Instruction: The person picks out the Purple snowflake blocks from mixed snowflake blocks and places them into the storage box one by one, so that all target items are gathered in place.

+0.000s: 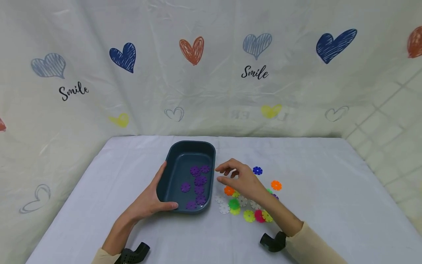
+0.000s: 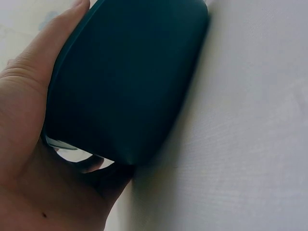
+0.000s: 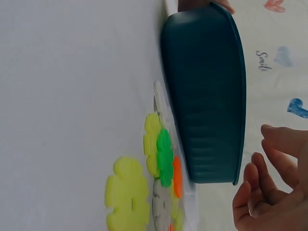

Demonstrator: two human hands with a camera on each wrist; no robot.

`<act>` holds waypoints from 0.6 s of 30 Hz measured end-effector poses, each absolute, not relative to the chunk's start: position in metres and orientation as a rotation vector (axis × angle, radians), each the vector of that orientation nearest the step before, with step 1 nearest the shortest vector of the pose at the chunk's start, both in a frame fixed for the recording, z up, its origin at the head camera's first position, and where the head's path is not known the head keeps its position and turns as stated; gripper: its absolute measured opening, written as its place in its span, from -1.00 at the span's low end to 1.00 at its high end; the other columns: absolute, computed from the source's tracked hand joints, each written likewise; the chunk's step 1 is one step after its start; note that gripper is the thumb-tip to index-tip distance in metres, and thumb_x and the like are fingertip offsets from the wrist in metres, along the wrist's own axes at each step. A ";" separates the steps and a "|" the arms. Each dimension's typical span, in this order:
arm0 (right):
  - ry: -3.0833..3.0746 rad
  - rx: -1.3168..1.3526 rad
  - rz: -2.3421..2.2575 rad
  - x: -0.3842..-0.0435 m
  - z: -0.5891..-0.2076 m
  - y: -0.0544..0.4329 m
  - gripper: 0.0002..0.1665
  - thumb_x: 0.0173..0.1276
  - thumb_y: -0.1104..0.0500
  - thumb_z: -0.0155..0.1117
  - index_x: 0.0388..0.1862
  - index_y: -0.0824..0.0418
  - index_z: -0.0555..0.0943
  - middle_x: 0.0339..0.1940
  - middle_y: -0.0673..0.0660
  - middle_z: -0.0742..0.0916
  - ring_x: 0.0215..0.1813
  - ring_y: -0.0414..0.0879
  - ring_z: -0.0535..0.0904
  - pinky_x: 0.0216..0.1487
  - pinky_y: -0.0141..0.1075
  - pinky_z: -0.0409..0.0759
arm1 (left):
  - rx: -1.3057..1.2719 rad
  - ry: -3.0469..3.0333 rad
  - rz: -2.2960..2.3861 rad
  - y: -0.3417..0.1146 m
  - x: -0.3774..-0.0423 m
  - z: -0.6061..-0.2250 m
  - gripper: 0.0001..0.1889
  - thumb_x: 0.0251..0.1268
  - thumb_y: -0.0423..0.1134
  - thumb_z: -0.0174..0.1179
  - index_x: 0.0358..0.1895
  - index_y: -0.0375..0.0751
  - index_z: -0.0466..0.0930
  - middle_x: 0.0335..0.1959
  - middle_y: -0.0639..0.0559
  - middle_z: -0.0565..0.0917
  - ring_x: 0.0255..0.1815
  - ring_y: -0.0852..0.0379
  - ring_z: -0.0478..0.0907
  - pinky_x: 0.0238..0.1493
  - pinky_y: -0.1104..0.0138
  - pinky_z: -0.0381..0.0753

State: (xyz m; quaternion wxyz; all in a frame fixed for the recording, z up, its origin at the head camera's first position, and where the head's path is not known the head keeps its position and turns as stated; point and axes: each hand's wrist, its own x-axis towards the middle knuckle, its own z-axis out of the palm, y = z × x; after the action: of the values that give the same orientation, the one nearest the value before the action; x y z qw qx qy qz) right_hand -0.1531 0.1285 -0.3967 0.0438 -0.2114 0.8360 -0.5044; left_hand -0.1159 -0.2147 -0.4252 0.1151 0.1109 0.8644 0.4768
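A dark teal plastic tray (image 1: 178,165) rests on the table with several purple flower-shaped discs (image 1: 200,180) in it. My left hand (image 1: 146,201) grips its near left corner, thumb over the rim; in the left wrist view, the tray wall (image 2: 125,77) hides parts of the fingers. Just off the right rim hovers my right hand (image 1: 242,179), fingers loosely bent, thumb and index apart, nothing between them. Beneath and around it lie loose discs: white (image 1: 224,208), green (image 1: 234,204), yellow (image 1: 249,216), pink (image 1: 259,216) and orange (image 1: 229,190). Some are hidden by the right forearm.
A blue disc (image 1: 257,170) and an orange disc (image 1: 276,185) lie apart, beyond the right hand. White cloth covers the table (image 1: 329,190). Behind it hangs a pale curtain (image 1: 221,88) printed with hearts. Black wrist devices (image 1: 273,242) sit on both forearms.
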 end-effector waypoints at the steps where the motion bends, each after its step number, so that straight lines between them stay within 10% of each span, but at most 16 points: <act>1: 2.556 -0.647 -1.546 -0.153 -0.397 0.130 -0.72 0.42 0.12 0.45 0.08 0.07 0.72 0.07 0.19 0.76 0.01 -0.09 0.60 0.07 -0.23 0.62 | 0.326 2.534 1.396 -0.215 -0.116 -0.425 0.46 -0.04 -0.05 0.65 0.70 0.39 -0.43 0.78 -0.14 -0.24 0.74 -0.38 -0.20 0.50 -0.49 0.02; 18: 2.609 -0.603 -1.452 -0.141 -0.405 0.151 -0.66 0.43 0.07 0.44 0.12 0.13 0.71 0.07 0.16 0.76 0.01 -0.10 0.63 0.07 -0.28 0.63 | 0.335 2.544 1.385 -0.215 -0.116 -0.426 0.46 -0.04 -0.04 0.65 0.71 0.37 -0.43 0.78 -0.14 -0.24 0.74 -0.39 -0.21 0.50 -0.49 0.03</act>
State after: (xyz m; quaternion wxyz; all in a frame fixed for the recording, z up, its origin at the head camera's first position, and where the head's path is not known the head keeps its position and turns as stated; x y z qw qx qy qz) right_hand -0.1412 0.1514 -0.4047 0.0477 -0.1977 0.8555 -0.4763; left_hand -0.1161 -0.2149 -0.4255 0.1124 0.1142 0.8670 0.4719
